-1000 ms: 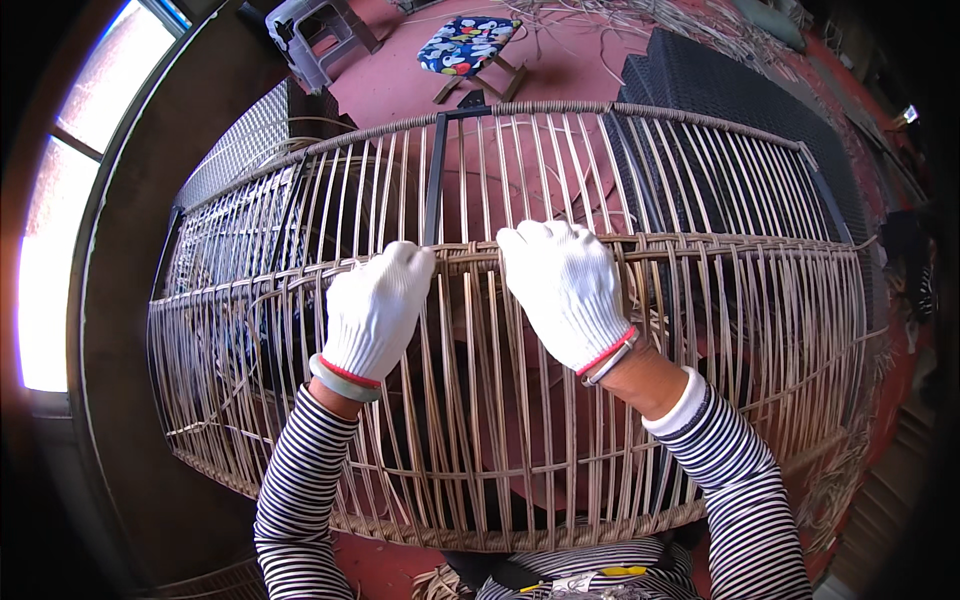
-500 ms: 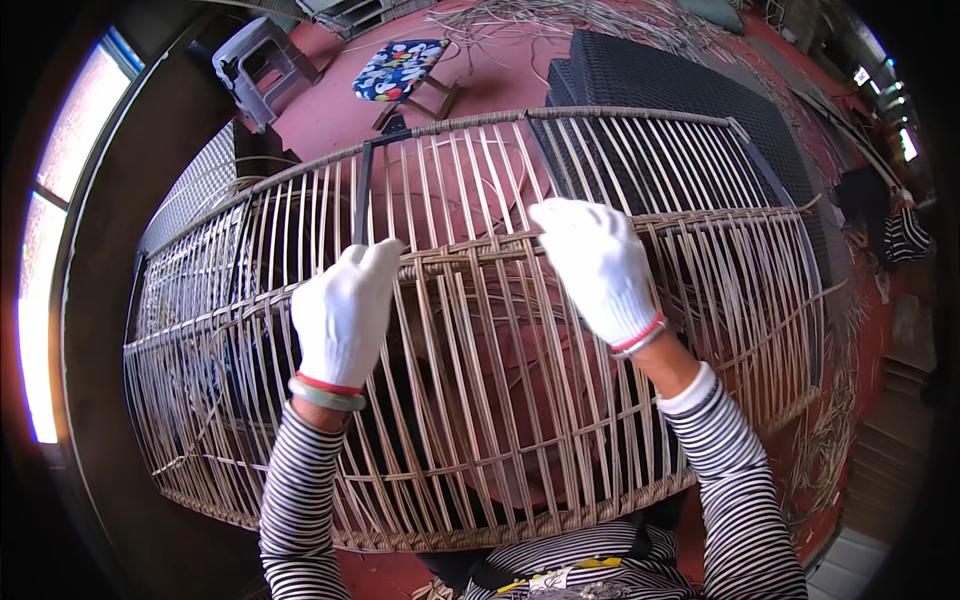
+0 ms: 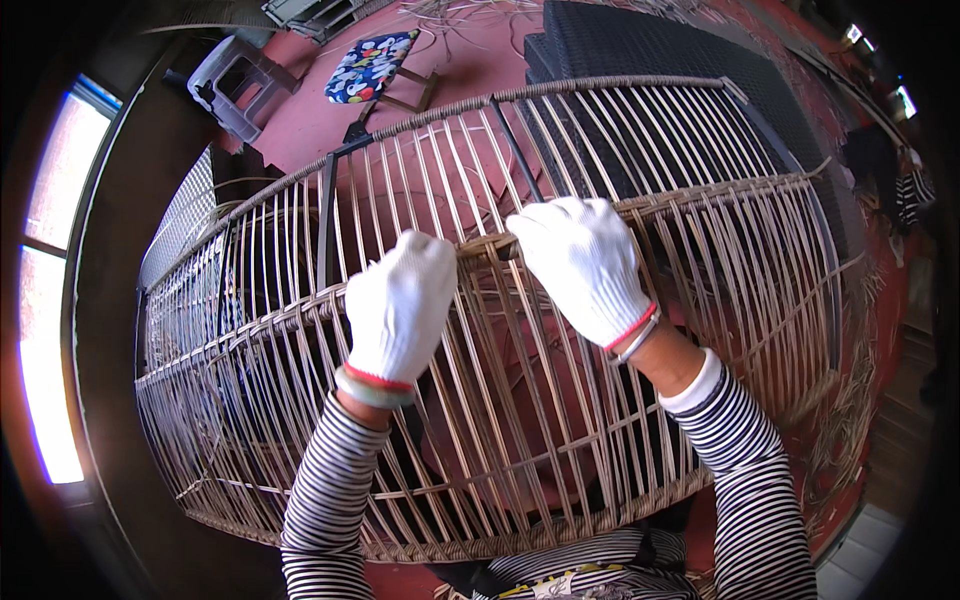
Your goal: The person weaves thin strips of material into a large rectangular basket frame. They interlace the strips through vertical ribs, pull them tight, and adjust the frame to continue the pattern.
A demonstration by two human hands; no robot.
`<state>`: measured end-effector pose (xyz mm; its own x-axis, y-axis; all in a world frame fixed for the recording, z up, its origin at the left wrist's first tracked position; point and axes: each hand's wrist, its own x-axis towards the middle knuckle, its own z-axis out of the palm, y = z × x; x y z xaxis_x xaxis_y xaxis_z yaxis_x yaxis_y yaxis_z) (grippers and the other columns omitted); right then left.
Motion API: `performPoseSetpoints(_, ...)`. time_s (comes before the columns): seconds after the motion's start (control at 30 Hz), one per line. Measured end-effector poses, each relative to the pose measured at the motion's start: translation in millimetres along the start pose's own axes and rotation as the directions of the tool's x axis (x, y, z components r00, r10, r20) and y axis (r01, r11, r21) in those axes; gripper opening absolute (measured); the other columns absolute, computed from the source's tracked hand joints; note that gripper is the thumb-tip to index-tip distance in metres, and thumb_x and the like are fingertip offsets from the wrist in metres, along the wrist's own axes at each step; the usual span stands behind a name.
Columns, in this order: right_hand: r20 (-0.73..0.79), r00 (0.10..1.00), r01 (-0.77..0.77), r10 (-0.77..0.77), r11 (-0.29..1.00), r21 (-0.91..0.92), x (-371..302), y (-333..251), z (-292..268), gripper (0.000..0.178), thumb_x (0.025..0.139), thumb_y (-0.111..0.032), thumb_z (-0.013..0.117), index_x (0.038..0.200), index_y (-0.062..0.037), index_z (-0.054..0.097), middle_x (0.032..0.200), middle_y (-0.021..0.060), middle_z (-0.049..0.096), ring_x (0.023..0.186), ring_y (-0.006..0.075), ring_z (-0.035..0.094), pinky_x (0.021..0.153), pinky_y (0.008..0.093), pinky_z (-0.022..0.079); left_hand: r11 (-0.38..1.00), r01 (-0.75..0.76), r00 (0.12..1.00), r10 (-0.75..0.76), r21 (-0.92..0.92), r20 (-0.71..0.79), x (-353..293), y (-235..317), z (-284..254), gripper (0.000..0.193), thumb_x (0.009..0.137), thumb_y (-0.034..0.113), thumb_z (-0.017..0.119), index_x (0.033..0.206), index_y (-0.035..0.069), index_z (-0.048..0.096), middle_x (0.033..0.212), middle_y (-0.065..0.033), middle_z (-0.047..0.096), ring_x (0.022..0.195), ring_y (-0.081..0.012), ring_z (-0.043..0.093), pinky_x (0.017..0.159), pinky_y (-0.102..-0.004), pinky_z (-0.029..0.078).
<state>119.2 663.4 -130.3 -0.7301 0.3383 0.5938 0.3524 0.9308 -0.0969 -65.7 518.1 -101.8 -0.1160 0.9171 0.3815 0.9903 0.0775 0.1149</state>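
- Brown strands run up and down the frame point(image 3: 484, 247), which fills the middle of the picture; gloves and forearms hide parts of it, and the person's torso is cut off by the lower edge.
- Black woven pieces point(image 3: 640, 45), upper right, show partly through the frame's slats; their far side fades into blur.
- Right hand point(image 3: 585, 265), in a white glove just right of centre: fingers curled closed over the band point(image 3: 300, 312) that crosses the frame. The tips are tucked out of sight, so I cannot tell whether a strand is pinched in them. The back of the hand faces up, and the striped forearm slants in from the lower right.
- Left hand point(image 3: 402, 305), also gloved, left of centre: fingers folded in at the same band, ends hidden, grip unclear. Knuckles point upward; the forearm rises from the lower left. A short stretch of band shows between the hands.
- Grey stool point(image 3: 212, 75), upper left, on the red floor point(image 3: 300, 140).
- Patterned stool point(image 3: 370, 68), near it, top of the picture.
- Striped patch point(image 3: 912, 195), far right, too dark to identify.
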Motion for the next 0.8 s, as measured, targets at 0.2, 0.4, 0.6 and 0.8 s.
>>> performPoseSetpoints(0.2, -0.05, 0.997, 0.074, -0.06, 0.932, 0.354, 1, 29, -4, 0.02, 0.099, -0.022, 0.071, 0.115, -0.0108, 0.077, 0.11, 0.0089, 0.078, 0.092, 0.0271, 0.075, 0.088, 0.0427, 0.059, 0.98, 0.111, 0.992, -0.098, -0.163, 0.083, 16, -4, -22, 0.011, 0.098, 0.019, 0.073, 0.098, 0.009, 0.077, 0.091, -0.0091, 0.072, 0.075, -0.0276, 0.073, 0.069, -0.0383, 0.058)
performPoseSetpoints(0.4, -0.012, 1.0, -0.02, 0.019, 0.995, -0.102, -27, 91, -41, 0.022, 0.101, -0.015, 0.071, 0.122, -0.0116, 0.076, 0.115, 0.0063, 0.078, 0.083, 0.0176, 0.07, 0.07, 0.0303, 0.061, 0.994, -0.027, 0.983, 0.008, -0.101, -0.181, 26, 26, -3, 0.016, 0.1, 0.025, 0.074, 0.112, 0.015, 0.075, 0.09, -0.0039, 0.073, 0.065, -0.0193, 0.071, 0.058, -0.0317, 0.057)
performPoseSetpoints(0.6, -0.019, 1.0, -0.001, -0.002, 0.987, -0.163, -54, 87, -26, 0.031, 0.097, -0.014, 0.074, 0.128, -0.0123, 0.072, 0.123, 0.0072, 0.071, 0.101, 0.0244, 0.067, 0.082, 0.0373, 0.062, 0.99, -0.139, 0.99, 0.139, -0.011, 0.02, 49, 57, 27, 0.016, 0.096, 0.019, 0.075, 0.111, 0.014, 0.076, 0.097, -0.0028, 0.07, 0.075, -0.0214, 0.073, 0.066, -0.0322, 0.058)
performPoseSetpoints(0.8, -0.074, 0.993, 0.083, -0.09, 0.992, -0.1, -43, 85, -31, 0.021, 0.096, -0.017, 0.072, 0.116, -0.0092, 0.069, 0.106, 0.0054, 0.065, 0.098, 0.0238, 0.066, 0.082, 0.0375, 0.06, 0.99, -0.136, 0.984, 0.14, -0.044, 0.108, 59, 58, 19, 0.015, 0.098, 0.021, 0.074, 0.11, 0.011, 0.076, 0.093, -0.005, 0.069, 0.068, -0.0202, 0.071, 0.06, -0.0319, 0.056)
